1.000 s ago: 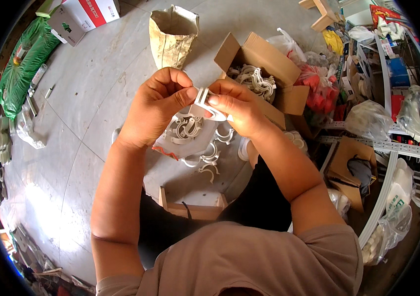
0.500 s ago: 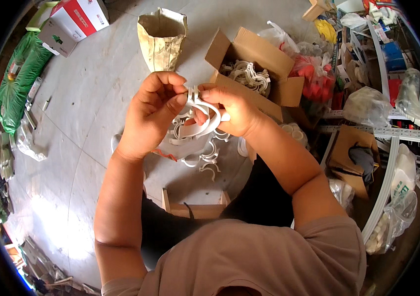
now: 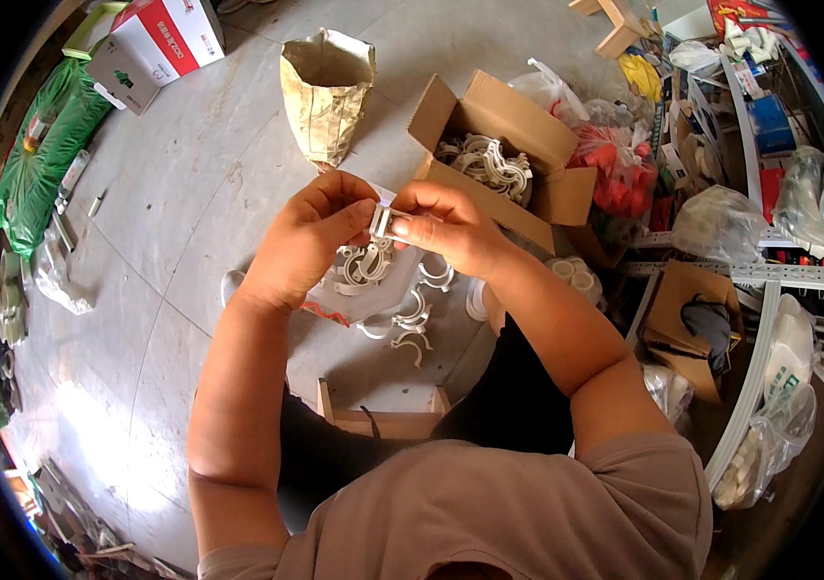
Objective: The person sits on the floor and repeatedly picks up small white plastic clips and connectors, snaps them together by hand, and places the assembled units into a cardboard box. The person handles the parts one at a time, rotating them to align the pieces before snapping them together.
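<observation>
In front of me, both hands meet at a white plastic pipe clamp (image 3: 382,222), its lugs turned toward me and its ring mostly hidden. My left hand (image 3: 310,237) is closed, thumb and fingertips pinching the clamp's left side; whether a small screw is there I cannot make out. From the right, my right hand (image 3: 456,232) grips the same clamp with its thumb pressed on it. Just below the hands, more white clamp pieces (image 3: 364,273) lie on a pale sheet or bag (image 3: 373,302) with a red-orange mark. Loose half-ring clamps (image 3: 413,314) rest on the floor beside it.
An open cardboard box (image 3: 557,140) of white clamps stands ahead to the right. Beyond my hands is an upright tan sack (image 3: 327,121). A low wooden stool (image 3: 383,423) sits between my legs. Bags and shelving (image 3: 789,274) crowd the right; a green bag (image 3: 44,159) lies left.
The clamp has turned in my hands: its wide ring faced me before, now mainly its lugs show. My hands have shifted slightly lower in view, and the right thumb lies across the lugs.
</observation>
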Demonstrator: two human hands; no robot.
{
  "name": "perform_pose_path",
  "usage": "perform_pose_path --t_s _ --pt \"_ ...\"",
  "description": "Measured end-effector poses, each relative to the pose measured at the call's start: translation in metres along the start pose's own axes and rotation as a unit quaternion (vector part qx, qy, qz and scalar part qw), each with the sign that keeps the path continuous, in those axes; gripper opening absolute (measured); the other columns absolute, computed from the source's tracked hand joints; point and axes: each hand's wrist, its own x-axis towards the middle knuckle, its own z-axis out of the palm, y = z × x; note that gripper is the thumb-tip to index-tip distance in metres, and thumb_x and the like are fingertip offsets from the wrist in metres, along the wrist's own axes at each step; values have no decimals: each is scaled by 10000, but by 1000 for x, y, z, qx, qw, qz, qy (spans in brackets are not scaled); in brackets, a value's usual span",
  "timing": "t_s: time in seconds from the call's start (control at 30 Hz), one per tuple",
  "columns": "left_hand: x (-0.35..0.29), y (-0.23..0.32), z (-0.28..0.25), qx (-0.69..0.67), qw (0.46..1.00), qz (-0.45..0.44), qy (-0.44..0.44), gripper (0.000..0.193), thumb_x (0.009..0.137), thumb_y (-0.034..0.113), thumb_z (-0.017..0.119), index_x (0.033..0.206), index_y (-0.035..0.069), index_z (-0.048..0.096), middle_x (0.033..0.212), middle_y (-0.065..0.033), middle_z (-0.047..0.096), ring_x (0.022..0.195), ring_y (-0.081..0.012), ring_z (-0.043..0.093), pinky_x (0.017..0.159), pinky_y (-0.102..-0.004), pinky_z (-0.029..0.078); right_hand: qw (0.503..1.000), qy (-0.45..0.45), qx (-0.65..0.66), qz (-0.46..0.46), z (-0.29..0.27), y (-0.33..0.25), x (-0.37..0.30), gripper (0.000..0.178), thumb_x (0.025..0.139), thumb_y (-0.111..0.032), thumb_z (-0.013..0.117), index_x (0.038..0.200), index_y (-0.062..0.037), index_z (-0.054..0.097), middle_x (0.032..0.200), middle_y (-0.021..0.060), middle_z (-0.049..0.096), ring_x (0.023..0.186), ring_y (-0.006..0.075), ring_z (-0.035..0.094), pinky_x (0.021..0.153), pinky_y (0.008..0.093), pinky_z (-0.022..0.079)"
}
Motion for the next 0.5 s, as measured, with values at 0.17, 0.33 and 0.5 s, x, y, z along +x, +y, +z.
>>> perform_pose_path --t_s 0.17,0.33,0.5 --pt "-2 0 0 -11 999 37 -22 92 840 66 521 931 54 518 855 1 531 786 -76 498 728 -229 418 999 2 34 11 -1 -1 -1 181 818 -165 570 882 5 566 768 2 558 707 56 488 637 209 398" --pt "1 -5 -1 -43 996 72 -34 130 825 26 525 952 47 507 864 -5 530 789 -78 497 729 -221 409 998 -16 49 18 -3 -1 -1 195 826 -186 552 901 -6 554 761 20 563 694 57 484 593 194 362" --pt "4 -3 -1 -34 996 40 66 133 845 102 514 976 81 518 890 4 538 815 -86 498 747 -231 404 987 90 114 62 -13 16 14 187 832 -215 537 869 -34 569 768 38 585 666 106 553 617 240 437"
